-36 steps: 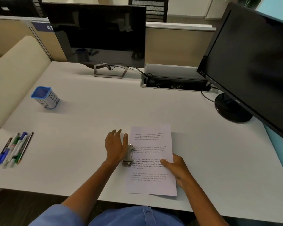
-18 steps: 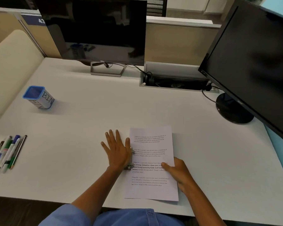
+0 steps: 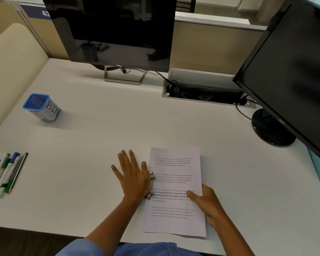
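A printed sheet of paper [image 3: 175,183] lies near the front edge of the white desk [image 3: 92,137]. A small metal hole punch [image 3: 150,184] sits on the sheet's left edge. My left hand [image 3: 132,177] presses flat on the punch with straight, spread fingers and hides most of it. My right hand [image 3: 204,202] rests on the sheet's right side, thumb on the paper, fingers at its edge.
A blue pen cup [image 3: 41,107] marked BIN stands at the left. Several pens and markers [image 3: 5,174] lie at the left edge. Two dark monitors, one at the back [image 3: 111,30] and one at the right [image 3: 292,71], flank a cable tray [image 3: 203,93].
My left hand flattened and spread its fingers over the punch, pressing down. The right hand stayed on the paper. The view shifted slightly.
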